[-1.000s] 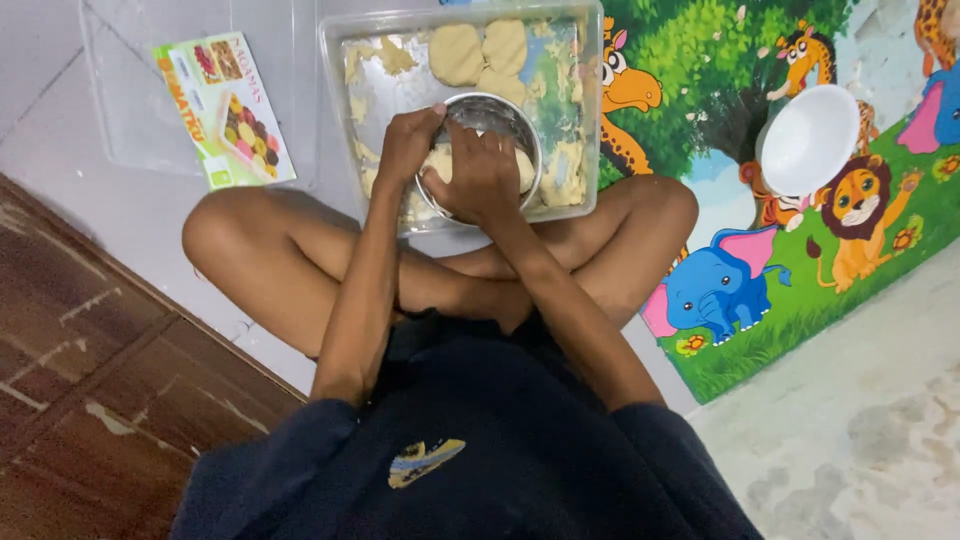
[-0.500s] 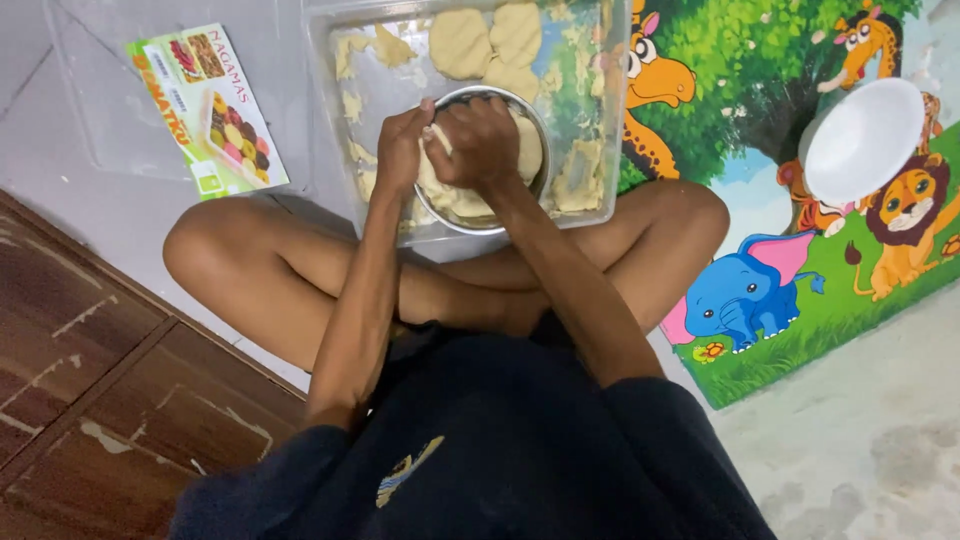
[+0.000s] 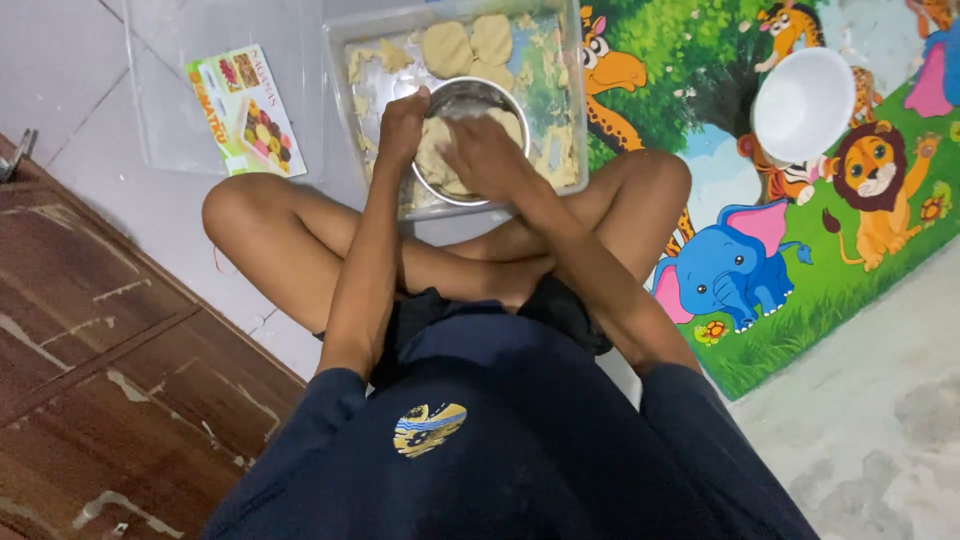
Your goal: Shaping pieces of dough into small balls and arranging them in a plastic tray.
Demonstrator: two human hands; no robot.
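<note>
Floor tiles lie under a person sitting cross-legged. Left hand (image 3: 402,128) grips the bowl (image 3: 470,100) rim; right hand (image 3: 485,155) presses flat and open on the dough (image 3: 436,150) — best pressed evenly. The bowl sits in a tub (image 3: 570,110); farther lie patties (image 3: 466,44), a booklet (image 3: 246,110), a white bowl (image 3: 803,103) on a mat (image 3: 840,290).

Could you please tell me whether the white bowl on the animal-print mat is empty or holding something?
Empty: the round white bowl sits upright on the colourful animal-print mat, and its inside shows only plain white.
</note>
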